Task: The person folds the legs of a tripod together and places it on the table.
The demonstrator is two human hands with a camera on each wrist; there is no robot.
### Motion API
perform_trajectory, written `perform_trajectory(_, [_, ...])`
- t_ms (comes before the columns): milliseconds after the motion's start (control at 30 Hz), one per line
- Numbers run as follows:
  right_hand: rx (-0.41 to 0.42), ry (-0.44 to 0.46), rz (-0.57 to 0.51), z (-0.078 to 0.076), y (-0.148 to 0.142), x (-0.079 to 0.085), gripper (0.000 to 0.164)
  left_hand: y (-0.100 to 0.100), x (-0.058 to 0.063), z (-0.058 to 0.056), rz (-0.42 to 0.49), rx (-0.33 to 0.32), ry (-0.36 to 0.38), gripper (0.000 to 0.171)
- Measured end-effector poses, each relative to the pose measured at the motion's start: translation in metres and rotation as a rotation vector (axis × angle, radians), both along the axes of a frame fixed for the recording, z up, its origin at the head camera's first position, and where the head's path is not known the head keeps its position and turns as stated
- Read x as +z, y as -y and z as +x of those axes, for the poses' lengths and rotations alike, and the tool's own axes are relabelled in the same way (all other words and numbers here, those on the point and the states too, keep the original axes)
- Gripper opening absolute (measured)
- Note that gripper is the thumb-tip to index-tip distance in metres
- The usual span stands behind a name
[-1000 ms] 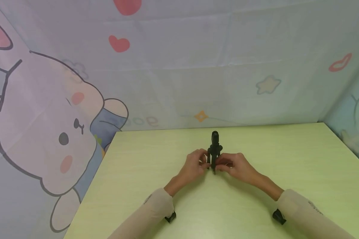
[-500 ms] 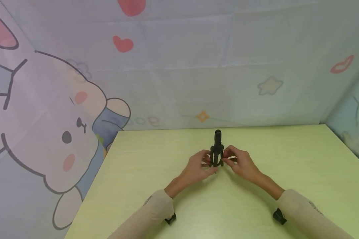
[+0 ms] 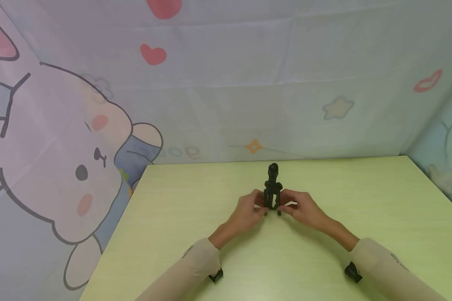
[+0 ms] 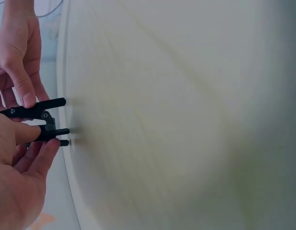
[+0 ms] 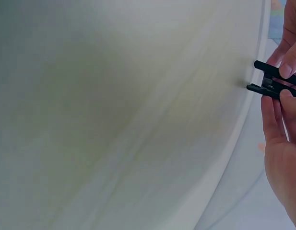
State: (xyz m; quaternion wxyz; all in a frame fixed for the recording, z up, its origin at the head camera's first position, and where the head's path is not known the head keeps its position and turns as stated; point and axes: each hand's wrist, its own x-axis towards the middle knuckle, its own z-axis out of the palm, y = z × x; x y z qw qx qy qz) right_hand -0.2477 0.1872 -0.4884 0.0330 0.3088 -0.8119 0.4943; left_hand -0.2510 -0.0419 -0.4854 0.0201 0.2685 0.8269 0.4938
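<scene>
A small black mini tripod [image 3: 273, 185] stands upright on the table in the head view, its head pointing up. My left hand [image 3: 245, 212] pinches a leg on its left side between thumb and fingers. On the other side, my right hand [image 3: 304, 210] pinches another leg near its lower end. The left wrist view shows the legs [image 4: 53, 103] spread apart, with a hinged brace [image 4: 48, 116] between them and their tips close to the tabletop. In the right wrist view, two legs [image 5: 266, 68] show between both hands; the tripod's head lies outside that view.
The pale yellow-green table [image 3: 196, 188] reaches back to a printed cloth [image 3: 226, 96] with hearts and stars. A cartoon rabbit [image 3: 79, 167] is printed on the left cloth. Black wrist cameras [image 3: 353, 272] hang below the sleeves.
The tripod has turned slightly, and a wider gap shows between its legs. My right hand has shifted up along the tripod, then down again to a leg. My left hand stays on the left side.
</scene>
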Motion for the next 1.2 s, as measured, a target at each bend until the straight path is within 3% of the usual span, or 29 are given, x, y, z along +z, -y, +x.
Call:
perform_trajectory(167, [0.088, -0.006, 0.038, 0.001, 0.001, -0.001, 0.022, 0.0, 0.001, -0.001, -0.067, 0.013, -0.034, 0.016])
perform_trajectory(467, [0.154, -0.048, 0.084, 0.0, 0.001, -0.001, 0.024, -0.001, 0.0, -0.003, -0.134, 0.007, -0.1, 0.015])
perform_trajectory(833, [0.124, -0.135, 0.149, -0.001, 0.008, 0.001, 0.02, 0.0, 0.004, -0.01, -0.196, -0.032, -0.157, 0.021])
perform_trajectory(1200, [0.096, -0.172, 0.229, 0.003, 0.013, 0.006, 0.018, -0.001, 0.009, -0.009, -0.26, -0.035, -0.205, 0.021])
